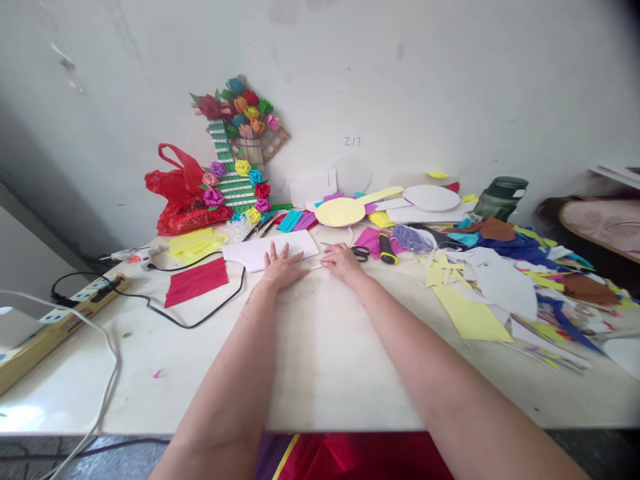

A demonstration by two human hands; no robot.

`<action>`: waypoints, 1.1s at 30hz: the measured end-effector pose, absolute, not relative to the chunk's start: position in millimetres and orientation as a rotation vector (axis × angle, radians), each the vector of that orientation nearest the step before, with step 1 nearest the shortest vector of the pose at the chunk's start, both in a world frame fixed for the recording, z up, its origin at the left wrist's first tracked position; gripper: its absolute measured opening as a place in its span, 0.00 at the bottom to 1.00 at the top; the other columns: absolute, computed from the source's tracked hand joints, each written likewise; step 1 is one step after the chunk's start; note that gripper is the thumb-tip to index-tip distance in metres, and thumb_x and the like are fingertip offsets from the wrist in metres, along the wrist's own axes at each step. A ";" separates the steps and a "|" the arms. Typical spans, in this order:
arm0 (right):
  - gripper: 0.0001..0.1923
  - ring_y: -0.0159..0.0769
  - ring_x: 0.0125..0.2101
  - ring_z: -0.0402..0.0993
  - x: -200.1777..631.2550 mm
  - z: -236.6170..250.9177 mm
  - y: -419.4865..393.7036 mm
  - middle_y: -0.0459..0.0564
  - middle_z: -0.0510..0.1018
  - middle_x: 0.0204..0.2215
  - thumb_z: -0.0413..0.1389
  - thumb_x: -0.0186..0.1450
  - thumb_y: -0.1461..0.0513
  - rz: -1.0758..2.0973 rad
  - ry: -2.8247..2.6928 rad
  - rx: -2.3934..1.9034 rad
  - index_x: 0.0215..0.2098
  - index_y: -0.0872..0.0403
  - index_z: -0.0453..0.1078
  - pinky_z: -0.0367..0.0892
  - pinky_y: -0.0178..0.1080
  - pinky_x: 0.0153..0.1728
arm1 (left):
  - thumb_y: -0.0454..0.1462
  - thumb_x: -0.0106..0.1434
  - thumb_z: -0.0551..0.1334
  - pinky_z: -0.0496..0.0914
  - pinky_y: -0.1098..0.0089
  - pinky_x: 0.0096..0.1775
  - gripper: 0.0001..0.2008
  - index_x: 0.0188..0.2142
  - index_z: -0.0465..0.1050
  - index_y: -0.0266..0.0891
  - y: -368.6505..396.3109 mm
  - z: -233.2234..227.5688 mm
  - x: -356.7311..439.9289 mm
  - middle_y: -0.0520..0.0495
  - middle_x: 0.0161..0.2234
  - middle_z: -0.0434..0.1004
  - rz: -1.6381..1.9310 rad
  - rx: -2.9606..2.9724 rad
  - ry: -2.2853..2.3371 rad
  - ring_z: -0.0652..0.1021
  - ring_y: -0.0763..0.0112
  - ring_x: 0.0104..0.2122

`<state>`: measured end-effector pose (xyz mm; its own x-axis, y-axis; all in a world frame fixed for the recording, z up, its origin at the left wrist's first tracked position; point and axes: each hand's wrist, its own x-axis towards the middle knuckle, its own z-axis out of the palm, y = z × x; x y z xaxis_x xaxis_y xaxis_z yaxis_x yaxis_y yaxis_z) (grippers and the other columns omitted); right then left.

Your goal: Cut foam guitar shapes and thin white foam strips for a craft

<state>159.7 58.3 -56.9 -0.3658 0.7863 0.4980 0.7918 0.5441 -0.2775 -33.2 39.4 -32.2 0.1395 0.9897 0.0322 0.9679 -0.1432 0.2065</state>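
Observation:
A white sheet of paper or card point(243, 253) lies on the table with my left hand point(283, 268) flat over its near edge, fingers spread. Just right of it, my right hand point(343, 263) rests with its fingers pinched together. A thin white strip point(316, 268) runs between the two hands and meets the right fingertips. Whether those fingers also hold a slim stick-like thing by the knuckles is too small to tell. Black-handled scissors point(361, 253) and a yellow-and-black utility knife point(387, 249) lie right of my right hand.
Paper scraps point(505, 280) are heaped at the right, near a dark bottle point(501, 198). A yellow paddle-shaped cutout point(341, 212) lies behind. Paper flowers point(243, 167) and a red bag point(183, 193) stand by the wall. Red crepe paper point(196, 281), a black cable point(187, 327) and a power strip point(83, 308) lie left.

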 end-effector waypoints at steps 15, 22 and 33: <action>0.25 0.38 0.61 0.45 145.6 -44.2 36.9 0.51 0.56 0.60 0.41 0.66 0.58 0.142 -2.656 -1.186 0.59 0.59 0.56 0.43 0.43 0.61 | 0.58 0.56 0.47 0.28 0.48 0.55 0.34 0.60 0.54 0.51 39.5 -34.2 -30.1 0.50 0.64 0.34 0.265 2.334 2.003 0.26 0.52 0.59; 0.21 0.37 0.49 0.67 160.8 -45.1 42.7 0.53 0.72 0.48 0.44 0.63 0.67 -0.074 -2.258 -1.370 0.53 0.58 0.64 0.57 0.40 0.52 | 0.56 0.56 0.51 0.30 0.45 0.55 0.34 0.60 0.53 0.50 39.4 -32.2 -28.4 0.49 0.64 0.35 0.240 2.313 2.018 0.27 0.49 0.59; 0.08 0.38 0.43 0.68 180.0 -36.5 41.3 0.49 0.77 0.41 0.53 0.59 0.65 -0.014 -2.337 -1.357 0.34 0.53 0.73 0.56 0.43 0.48 | 0.48 0.59 0.54 0.36 0.47 0.57 0.28 0.58 0.58 0.47 43.9 -34.5 -29.2 0.49 0.62 0.49 0.647 2.179 1.926 0.39 0.54 0.62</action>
